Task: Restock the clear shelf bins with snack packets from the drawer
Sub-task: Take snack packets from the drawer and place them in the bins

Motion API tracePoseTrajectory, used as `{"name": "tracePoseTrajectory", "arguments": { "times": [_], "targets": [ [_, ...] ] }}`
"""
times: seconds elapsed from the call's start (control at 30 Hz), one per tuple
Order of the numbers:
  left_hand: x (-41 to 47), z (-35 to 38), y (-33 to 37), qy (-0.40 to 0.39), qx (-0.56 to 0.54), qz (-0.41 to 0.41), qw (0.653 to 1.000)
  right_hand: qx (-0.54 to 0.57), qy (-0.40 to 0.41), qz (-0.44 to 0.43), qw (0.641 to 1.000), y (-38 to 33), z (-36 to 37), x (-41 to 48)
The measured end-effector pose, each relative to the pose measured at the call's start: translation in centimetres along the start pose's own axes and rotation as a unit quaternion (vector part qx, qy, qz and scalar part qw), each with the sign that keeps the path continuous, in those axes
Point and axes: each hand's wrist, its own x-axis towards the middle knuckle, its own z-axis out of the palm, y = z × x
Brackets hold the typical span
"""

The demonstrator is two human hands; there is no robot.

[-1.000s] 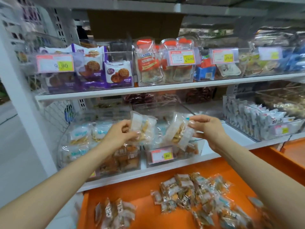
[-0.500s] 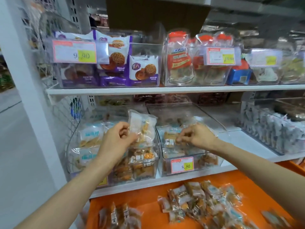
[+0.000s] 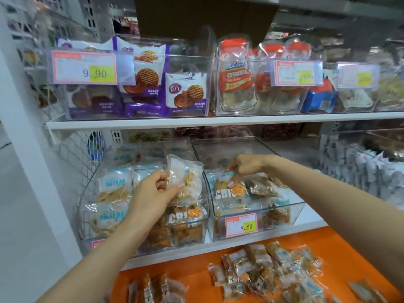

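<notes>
My left hand [image 3: 153,193] gripping a clear crinkly packet of yellow snacks [image 3: 185,178], my right hand [image 3: 247,166] beside it pinching a packet lettered "CRI" [image 3: 229,190] inside the clear plastic bin [image 3: 282,226], price tag [image 3: 241,225] reading 8.80, loose packets [image 3: 273,272] in the orange drawer [image 3: 196,270] below both hands, 9.90 tag [image 3: 84,67] above my left.

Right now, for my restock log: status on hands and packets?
Left hand holds clear packet over left bin. Right hand pinches orange-print packet inside 8.80 bin. More packets in orange drawer. Nothing blocking.

Just one camera, up on the person's head. It looks forward and a bit down, close to the shelf [image 3: 196,123] and the orange drawer [image 3: 349,248].
</notes>
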Motion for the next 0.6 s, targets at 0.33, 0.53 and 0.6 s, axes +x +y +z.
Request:
{"name": "tracePoseTrajectory", "arguments": {
  "times": [0.33, 0.53, 0.6],
  "targets": [
    [-0.1, 0.5, -0.1, 0.006, -0.074, -0.077, 0.994, 0.194, 0.232, -0.033, 0.953, 1.0, -3.4, 3.9],
    [-0.3, 1.1, -0.2, -0.03, -0.089, -0.057, 0.994, 0.105, 0.33, -0.033, 0.938, -0.9, -2.6, 8.3],
    [-0.1, 1.2, -0.3, -0.038, -0.088, -0.042, 0.995, 0.079, 0.315, -0.067, 0.944, -1.7, -2.0, 9.4]
  ]
}}
